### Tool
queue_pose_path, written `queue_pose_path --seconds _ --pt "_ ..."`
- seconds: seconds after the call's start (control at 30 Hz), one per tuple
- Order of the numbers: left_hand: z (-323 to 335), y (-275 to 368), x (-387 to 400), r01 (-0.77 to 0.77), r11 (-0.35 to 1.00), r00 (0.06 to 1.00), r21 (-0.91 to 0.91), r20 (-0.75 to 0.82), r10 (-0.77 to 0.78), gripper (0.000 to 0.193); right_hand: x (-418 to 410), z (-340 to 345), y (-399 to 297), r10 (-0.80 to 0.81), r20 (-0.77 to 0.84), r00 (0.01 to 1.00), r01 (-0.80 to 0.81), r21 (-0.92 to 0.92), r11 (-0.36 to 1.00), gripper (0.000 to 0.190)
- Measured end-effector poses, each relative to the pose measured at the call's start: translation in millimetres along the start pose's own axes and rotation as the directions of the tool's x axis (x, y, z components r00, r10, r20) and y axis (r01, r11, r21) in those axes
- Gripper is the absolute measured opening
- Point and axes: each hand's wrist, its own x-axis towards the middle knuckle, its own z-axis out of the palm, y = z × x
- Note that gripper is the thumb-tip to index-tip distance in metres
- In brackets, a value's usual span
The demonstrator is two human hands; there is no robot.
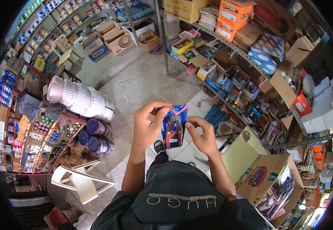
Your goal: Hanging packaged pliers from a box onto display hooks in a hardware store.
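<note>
A blister-packed tool with red and black handles point(174, 126) hangs upright in front of me on a blue and red card. The kind of tool cannot be told. My left hand point(150, 123) pinches the top left corner of the card between thumb and fingers. At the pack's right edge is my right hand point(202, 135), its thumb and fingertips at the card's side; whether it grips the card is hard to tell. To the lower right, an open cardboard box point(258, 178) holds more carded packs point(281, 198).
Metal shelving point(235, 106) with boxes of hardware runs along the right. On the left are rolls of wrapped rope point(80, 99), several dark blue tubs point(97, 126), a white plastic chair point(83, 184) and a rack of spray cans point(44, 129). Cardboard boxes point(117, 43) stand on the floor ahead.
</note>
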Motion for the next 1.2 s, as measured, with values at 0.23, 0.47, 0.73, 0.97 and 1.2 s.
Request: queue_pose_path --seconds 0.23,0.47,0.73,0.97,1.2 --pt "-84 -39 55 -0.077 0.991 0.996 -0.105 -0.046 0.072 0.016 92 85 -15 -0.007 0.064 0.998 -0.009 0.245 0.970 0.014" --pt "-149 -71 110 0.022 0.996 0.999 -0.081 0.029 -0.019 0.020 153 159 -10 0.000 0.022 1.000 -0.005 0.255 0.967 0.012" --pt "-168 -125 171 0.112 0.941 0.994 -0.318 0.043 -0.103 0.026 238 167 8 0.089 0.017 0.996 -0.089 0.366 0.926 0.013" --pt "-150 -160 247 0.110 0.964 0.993 -0.241 -0.012 -0.116 0.014 323 157 33 0.045 0.011 0.999 -0.046 0.310 0.950 0.016" --pt "-133 -162 319 0.090 0.974 0.993 -0.207 -0.059 -0.104 0.015 392 141 57 0.069 0.014 0.997 -0.069 0.404 0.912 0.011"
